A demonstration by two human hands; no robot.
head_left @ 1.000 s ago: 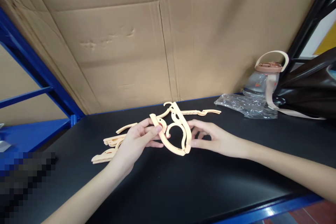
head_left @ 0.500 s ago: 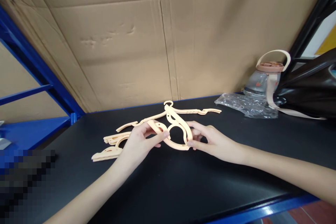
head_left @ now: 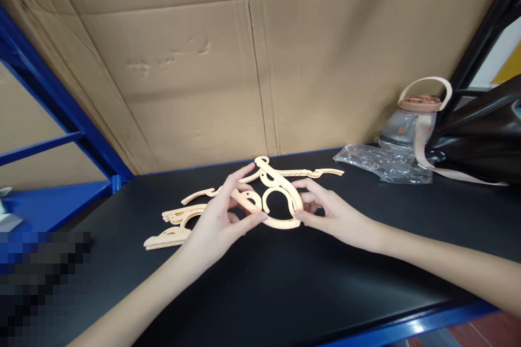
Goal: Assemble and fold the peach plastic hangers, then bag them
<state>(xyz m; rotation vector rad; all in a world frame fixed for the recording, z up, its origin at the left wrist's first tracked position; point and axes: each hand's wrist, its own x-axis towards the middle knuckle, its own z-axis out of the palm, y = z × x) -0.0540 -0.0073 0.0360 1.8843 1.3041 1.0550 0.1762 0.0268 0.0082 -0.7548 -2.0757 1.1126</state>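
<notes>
Between my two hands is a pale peach folding clothes hanger (head_left: 284, 223), raised over the table with its curved hook part and jointed arms bent together. My left hand (head_left: 222, 214) grips its left side, thumb in front and index finger stretched upward. My right hand (head_left: 325, 211) pinches the lower right joint between thumb and fingers. Behind it, an unfolded hanger (head_left: 293, 173) of the same colour lies with its arms spread, partly hidden by my left hand and the held one. Left of my left wrist rests a folded hanger (head_left: 166, 238), its right part covered.
On the right, crumpled clear plastic wrap (head_left: 378, 165) lies before a clear bottle (head_left: 401, 127) with a strap. A black bag (head_left: 480, 124) sits beside it. Cardboard (head_left: 183, 81) stands behind the black table (head_left: 260, 293), and a blue metal frame (head_left: 97, 146) rises at left.
The held hanger has shifted slightly right and its long right arm leans more. My left index finger has straightened upward along it. The hangers on the table stay where they were.
</notes>
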